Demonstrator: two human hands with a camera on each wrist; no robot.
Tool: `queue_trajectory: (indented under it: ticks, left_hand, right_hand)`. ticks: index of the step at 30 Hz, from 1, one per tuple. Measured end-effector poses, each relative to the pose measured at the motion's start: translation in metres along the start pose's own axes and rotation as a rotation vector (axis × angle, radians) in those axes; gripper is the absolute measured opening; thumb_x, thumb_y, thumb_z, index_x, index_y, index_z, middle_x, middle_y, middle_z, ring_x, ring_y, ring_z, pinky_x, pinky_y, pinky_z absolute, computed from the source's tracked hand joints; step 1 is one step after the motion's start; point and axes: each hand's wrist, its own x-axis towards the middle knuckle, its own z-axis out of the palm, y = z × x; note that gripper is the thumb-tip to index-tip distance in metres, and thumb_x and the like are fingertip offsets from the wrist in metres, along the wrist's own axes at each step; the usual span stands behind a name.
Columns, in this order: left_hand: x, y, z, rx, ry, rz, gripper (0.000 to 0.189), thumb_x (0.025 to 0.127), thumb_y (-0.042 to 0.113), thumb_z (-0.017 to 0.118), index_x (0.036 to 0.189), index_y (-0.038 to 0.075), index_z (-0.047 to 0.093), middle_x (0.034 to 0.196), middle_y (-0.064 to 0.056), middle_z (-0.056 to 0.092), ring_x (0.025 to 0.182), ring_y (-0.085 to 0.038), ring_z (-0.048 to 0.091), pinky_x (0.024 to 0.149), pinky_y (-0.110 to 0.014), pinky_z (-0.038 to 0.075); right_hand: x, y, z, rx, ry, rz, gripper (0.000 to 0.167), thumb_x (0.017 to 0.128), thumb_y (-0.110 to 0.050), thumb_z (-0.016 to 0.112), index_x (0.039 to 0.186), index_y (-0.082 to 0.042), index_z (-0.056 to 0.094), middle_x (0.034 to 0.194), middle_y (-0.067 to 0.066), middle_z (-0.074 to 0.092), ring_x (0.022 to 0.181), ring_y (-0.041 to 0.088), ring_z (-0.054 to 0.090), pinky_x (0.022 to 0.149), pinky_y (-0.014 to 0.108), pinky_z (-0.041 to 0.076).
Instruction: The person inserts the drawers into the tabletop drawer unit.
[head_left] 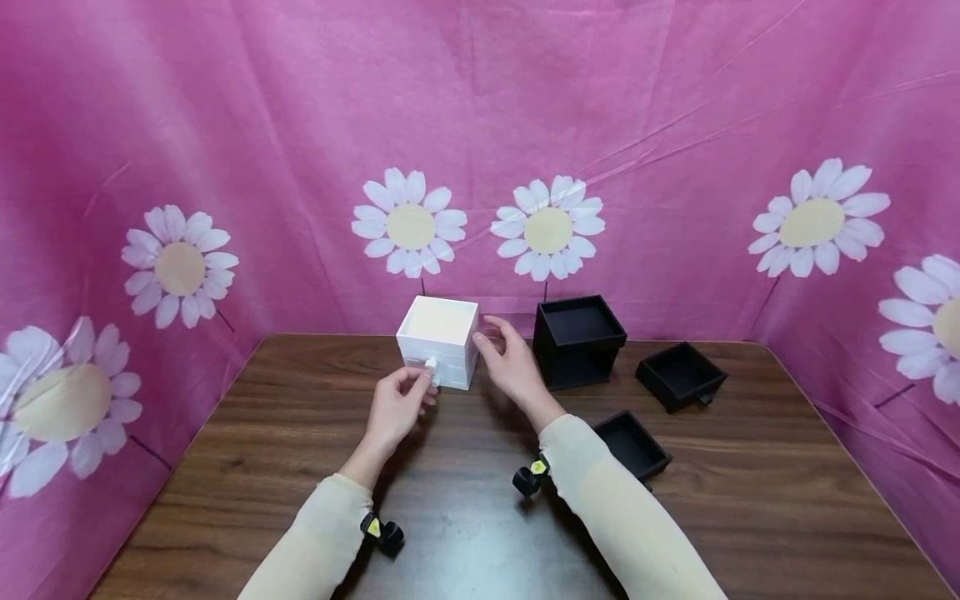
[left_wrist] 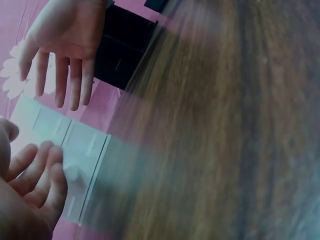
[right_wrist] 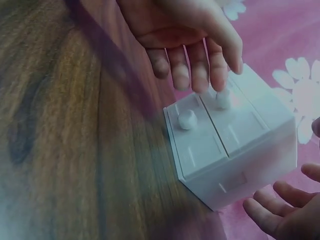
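A small white two-drawer box (head_left: 437, 342) stands near the table's back edge, both drawers pushed in. In the right wrist view its front shows an upper knob (right_wrist: 223, 99) and a lower knob (right_wrist: 187, 120). My left hand (head_left: 397, 408) is at the front, its loosely bent fingertips right by the upper knob, thumb apart from the fingers. On the box's right side my right hand (head_left: 512, 362) hovers with fingers extended, fingertips close to the side wall and nothing held. The left wrist view shows the lower knob (left_wrist: 74, 173), while my left fingers cover the upper one.
Right of my right hand stands a black box (head_left: 577, 342) with an open front. Two black drawers lie out on the wooden table (head_left: 480, 517): one drawer (head_left: 681, 375) at the right, another drawer (head_left: 633, 446) partly behind my right sleeve. A pink flowered cloth (head_left: 480, 100) hangs behind.
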Motion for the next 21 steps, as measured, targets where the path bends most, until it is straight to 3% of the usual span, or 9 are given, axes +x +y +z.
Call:
queue_trajectory:
  ticks: [5,10,15,21]
  left_hand:
    - [-0.006,0.005,0.005,0.026,-0.124,0.046,0.023,0.107,0.007,0.063,0.115,-0.013,0.072,0.103,-0.033,0.077,0.082,-0.026,0.076,0.071,-0.036,0.065]
    - [-0.008,0.009,0.011,0.033,-0.206,0.076,0.027,0.108,0.008,0.063,0.121,-0.014,0.070,0.109,-0.035,0.076,0.094,-0.036,0.077,0.080,-0.039,0.066]
    - [-0.008,0.010,0.019,0.031,-0.248,0.090,0.026,0.107,0.007,0.062,0.122,-0.013,0.070,0.110,-0.035,0.075,0.098,-0.040,0.077,0.083,-0.037,0.066]
    - [-0.007,0.008,0.029,0.015,-0.269,0.076,0.027,0.107,0.006,0.062,0.124,-0.015,0.068,0.112,-0.034,0.076,0.102,-0.042,0.076,0.088,-0.044,0.066]
  right_hand:
    - [-0.006,-0.001,-0.007,-0.043,0.004,-0.015,0.046,0.108,-0.025,0.063,0.150,-0.005,0.059,0.143,0.023,0.068,0.124,0.039,0.071,0.108,0.053,0.057]
    - [-0.012,-0.008,-0.016,-0.065,-0.002,-0.030,0.043,0.107,-0.025,0.064,0.146,-0.005,0.062,0.140,0.020,0.071,0.121,0.036,0.073,0.105,0.052,0.059]
    - [-0.018,-0.013,-0.026,-0.077,-0.006,-0.039,0.040,0.107,-0.024,0.063,0.144,-0.007,0.064,0.139,0.020,0.072,0.118,0.036,0.072,0.104,0.052,0.058]
    - [-0.028,-0.015,-0.039,-0.116,-0.014,-0.039,0.036,0.107,-0.024,0.063,0.140,-0.009,0.067,0.133,0.016,0.073,0.114,0.031,0.070,0.100,0.049,0.057]
